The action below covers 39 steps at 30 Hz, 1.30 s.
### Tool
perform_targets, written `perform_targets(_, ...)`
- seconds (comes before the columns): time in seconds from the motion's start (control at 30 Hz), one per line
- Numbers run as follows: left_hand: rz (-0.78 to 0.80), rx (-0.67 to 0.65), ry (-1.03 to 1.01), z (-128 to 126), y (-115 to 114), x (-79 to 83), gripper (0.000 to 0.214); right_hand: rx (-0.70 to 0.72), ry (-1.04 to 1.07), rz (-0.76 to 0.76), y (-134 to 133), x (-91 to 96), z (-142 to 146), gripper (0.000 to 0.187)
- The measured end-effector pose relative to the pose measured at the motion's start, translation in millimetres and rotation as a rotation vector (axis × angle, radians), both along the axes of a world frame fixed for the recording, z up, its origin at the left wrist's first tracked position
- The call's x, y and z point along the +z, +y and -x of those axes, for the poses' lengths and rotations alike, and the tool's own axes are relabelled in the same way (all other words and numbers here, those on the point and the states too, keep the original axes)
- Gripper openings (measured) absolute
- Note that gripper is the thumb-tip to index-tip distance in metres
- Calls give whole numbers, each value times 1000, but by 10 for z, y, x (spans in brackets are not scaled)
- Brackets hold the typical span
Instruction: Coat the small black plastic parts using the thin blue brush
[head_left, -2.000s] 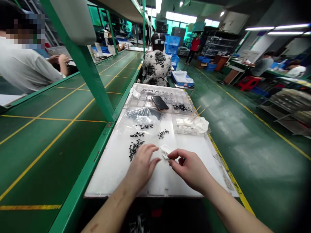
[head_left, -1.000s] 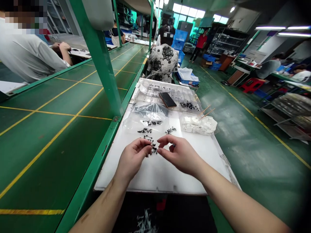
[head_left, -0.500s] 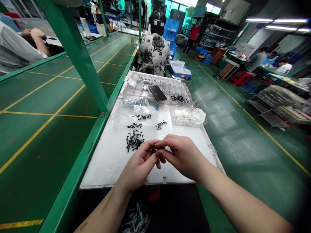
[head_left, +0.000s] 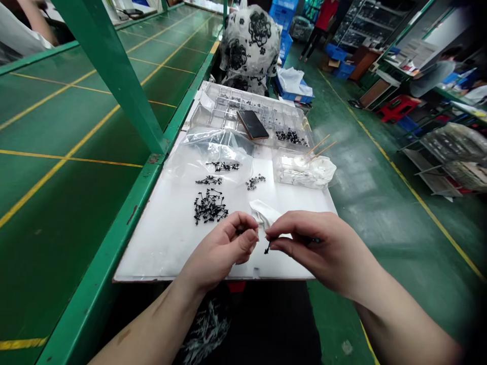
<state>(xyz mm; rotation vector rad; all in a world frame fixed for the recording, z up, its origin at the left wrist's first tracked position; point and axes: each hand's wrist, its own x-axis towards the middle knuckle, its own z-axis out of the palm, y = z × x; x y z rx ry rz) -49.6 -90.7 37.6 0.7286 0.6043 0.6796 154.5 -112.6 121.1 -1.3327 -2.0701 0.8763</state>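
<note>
The right hand (head_left: 327,243) pinches a small black part (head_left: 267,248) between thumb and pointing finger, the tips pressed together on it, and the part pokes out with its dark end pointing down, over the white table (head_left: 152,253); the left hand (head_left: 222,248) is just beside it, with a little gap between the two hands; its fingers curl in toward the thumb, and a dark bit shows in the fold, but I cannot tell if they are holding it; a white cloth (head_left: 262,212) lies crumpled on the table just past the fingertips; past the left hand and off to its left is a tangled pile of black parts (head_left: 210,207), with a small bunch of them (head_left: 209,180) farther back and one more bunch (head_left: 223,166) by a clear plastic bag (head_left: 198,147); a bunch of tiny rings (head_left: 254,181) sits to the right of these; next to that is a clear box (head_left: 280,170) with white stuff inside and two thin sticks (head_left: 323,148) leaning out; at the far end is a clear tray (head_left: 201,116) with many little rooms, some with small bits in them, and a dark phone (head_left: 253,124) lies on top of it, tilted a bit
</note>
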Motion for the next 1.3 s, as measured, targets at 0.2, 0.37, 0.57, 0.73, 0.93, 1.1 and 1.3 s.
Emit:
perform_targets(0.2, -39, -112, 68, -121, -31, 74, 26, 62, -32, -208, 14, -5, -56, 12)
perform_targets(0.37, 38, -128, -45, -149, -71, 167, 22, 71, -20, -227, 5, 13, -94, 16)
perform_targets(0.57, -219, -70, 170, -126, -75, 323, 15, 93, -46, -229, 19, 73, -121, 20)
perform_targets(0.73, -561, 48, 439, -107, -133, 353, 15, 59, -28, -186, 16, 37, -101, 10)
perform_targets(0.93, -403, -10, 424, -130, -225, 244, 19, -229, 280, -140, -29, -16, -207, 26)
perform_targets(1.1, -176, -46, 372, -129, -171, 173, 30, -776, 1038, -151, 310, -110, -678, 61)
perform_targets(1.3, -142, -48, 522, -32, -53, 2, 41, -1174, 1011, -113, 636, -546, -1331, 52)
